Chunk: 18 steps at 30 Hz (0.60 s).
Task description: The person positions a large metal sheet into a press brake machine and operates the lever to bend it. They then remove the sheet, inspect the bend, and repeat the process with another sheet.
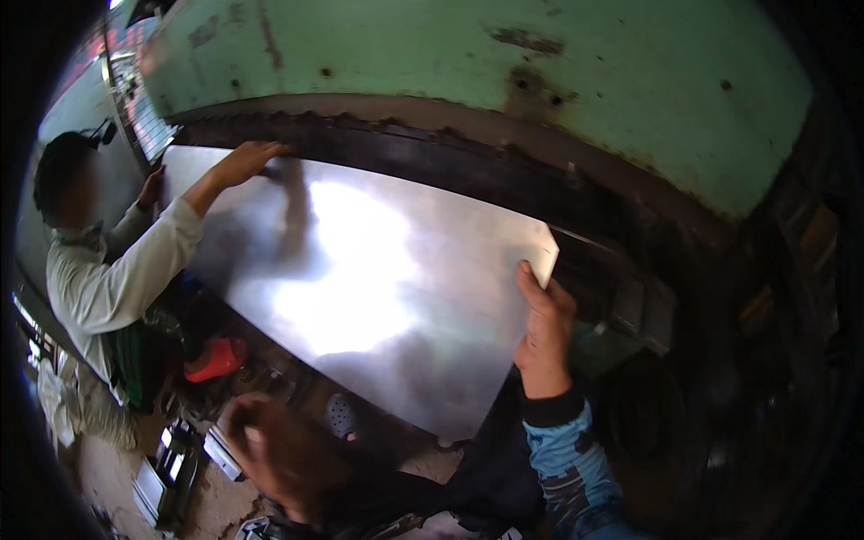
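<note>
The person's right hand [544,337] rises from the lower right, its forearm in a blue patterned sleeve [565,463] with a black cuff, the wrist nearly straight and the fingers pointing away from the body. It is closed on the right-hand end of a shiny metal sheet [450,333], thumb lying on the upper face and the fingers largely hidden past the edge. The left hand [270,454] hangs low, well apart from the sheet's near edge and tipped up and to the left; its fingers look loosely bent (it is blurred, so I cannot tell how far open it is or whether it has hold of anything)

The sheet lies in front of the person, beneath the front of a green machine [630,99], its far edge along a dark notched beam [396,148]. Its long axis runs from upper left down to lower right, and the far right corner is cut off at a slant. At the left a co-worker [117,270] in a pale shirt has one hand [247,164] at the far edge and the other hand [151,187] by the sheet's left end
</note>
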Motion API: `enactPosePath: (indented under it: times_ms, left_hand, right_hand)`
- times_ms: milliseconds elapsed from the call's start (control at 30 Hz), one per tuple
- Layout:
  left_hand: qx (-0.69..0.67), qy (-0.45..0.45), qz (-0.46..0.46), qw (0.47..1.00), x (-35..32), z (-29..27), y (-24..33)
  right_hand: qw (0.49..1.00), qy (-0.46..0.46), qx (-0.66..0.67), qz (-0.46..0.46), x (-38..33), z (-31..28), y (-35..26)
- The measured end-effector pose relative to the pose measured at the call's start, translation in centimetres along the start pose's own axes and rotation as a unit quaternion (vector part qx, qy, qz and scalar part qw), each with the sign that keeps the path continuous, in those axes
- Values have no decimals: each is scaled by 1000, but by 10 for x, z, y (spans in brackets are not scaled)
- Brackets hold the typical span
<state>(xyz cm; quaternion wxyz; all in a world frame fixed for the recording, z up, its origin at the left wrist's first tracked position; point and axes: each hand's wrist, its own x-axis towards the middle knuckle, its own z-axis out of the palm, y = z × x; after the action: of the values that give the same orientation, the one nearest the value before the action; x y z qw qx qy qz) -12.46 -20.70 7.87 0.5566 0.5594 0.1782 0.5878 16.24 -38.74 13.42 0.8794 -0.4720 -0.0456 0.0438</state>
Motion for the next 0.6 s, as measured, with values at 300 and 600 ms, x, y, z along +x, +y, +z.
enactPosePath:
  times_ms: [300,600]
  left_hand:
    - [-366,-47,-533,761,-61,64,-46]
    - [-269,-62,-487,829,-42,62,-21]
  right_hand:
    - [998,4,17,59,11,-12,7]
    - [998,-8,9,62,8,-10,-7]
